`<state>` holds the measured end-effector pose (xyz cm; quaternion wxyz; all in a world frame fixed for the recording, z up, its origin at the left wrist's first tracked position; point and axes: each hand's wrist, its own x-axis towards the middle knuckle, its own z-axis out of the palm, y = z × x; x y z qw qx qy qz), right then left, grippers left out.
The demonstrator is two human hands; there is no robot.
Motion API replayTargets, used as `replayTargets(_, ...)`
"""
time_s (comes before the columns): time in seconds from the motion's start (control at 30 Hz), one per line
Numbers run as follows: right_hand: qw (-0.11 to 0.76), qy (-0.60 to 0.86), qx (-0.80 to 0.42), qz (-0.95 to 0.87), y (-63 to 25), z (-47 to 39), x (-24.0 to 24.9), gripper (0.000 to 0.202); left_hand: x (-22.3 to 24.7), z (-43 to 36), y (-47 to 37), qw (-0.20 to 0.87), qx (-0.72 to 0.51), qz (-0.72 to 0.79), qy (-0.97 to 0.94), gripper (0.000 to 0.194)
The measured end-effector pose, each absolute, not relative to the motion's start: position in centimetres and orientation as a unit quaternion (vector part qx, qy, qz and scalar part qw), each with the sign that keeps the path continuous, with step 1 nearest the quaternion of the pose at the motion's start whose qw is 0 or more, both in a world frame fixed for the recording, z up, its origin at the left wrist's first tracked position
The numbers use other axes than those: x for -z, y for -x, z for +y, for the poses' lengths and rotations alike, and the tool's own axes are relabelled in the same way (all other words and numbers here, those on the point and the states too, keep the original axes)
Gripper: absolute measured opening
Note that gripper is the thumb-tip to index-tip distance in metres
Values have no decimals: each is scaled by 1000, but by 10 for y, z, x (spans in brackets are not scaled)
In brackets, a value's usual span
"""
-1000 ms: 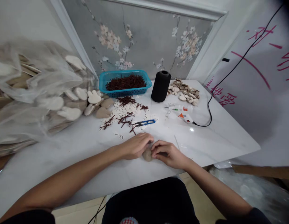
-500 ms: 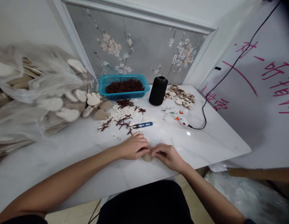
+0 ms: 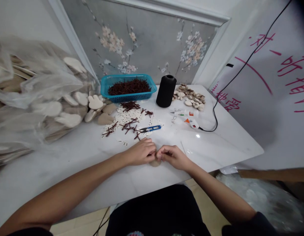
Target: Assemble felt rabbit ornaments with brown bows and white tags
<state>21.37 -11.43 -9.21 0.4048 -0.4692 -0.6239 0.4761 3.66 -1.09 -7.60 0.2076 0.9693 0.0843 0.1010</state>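
Head: beige piece [image 3: 155, 163] (part-hidden) apparently beneath fingers [image 3: 159, 154]

ribbons [image 3: 129, 87] in basket [image 3: 132, 98] | bag [image 3: 44, 87] left of it | cone [image 3: 166, 91] right | snips [image 3: 156, 127] behind hands [image 3: 141, 152]

Landmark: black spool [image 3: 166, 91]. I note a blue basket [image 3: 132, 98] just left of it; snips [image 3: 156, 127] nearer me; glue gun [image 3: 193, 123] nearer me and right, black cord [image 3: 208, 131] attached; flowered panel [image 3: 152, 42] behind; red-lettered board [image 3: 270, 124] well right.
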Motion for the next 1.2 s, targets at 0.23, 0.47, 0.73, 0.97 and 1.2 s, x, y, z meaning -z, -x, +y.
replayTargets(0.23,409,506,-412,-638,-214,-119,91,15,80,-8,-37,225,-107,81,-965,25)
replayTargets(0.47,398,531,-391,-638,-219,-128,88,14,79,-7,-36,213,-97,90,-968,24)
replayTargets(0.73,367,555,-358,-655,-223,-134,87,16,79,-6,-37,231,-106,101,-962,24)
replayTargets(0.97,345,534,-262,-727,-215,-132,85,41,80,-6,-37,270,-142,145,-941,24)
replayTargets(1.2,217,578,-214,-757,-203,-126,72,46,76,-15,-38,381,-181,232,-877,21)
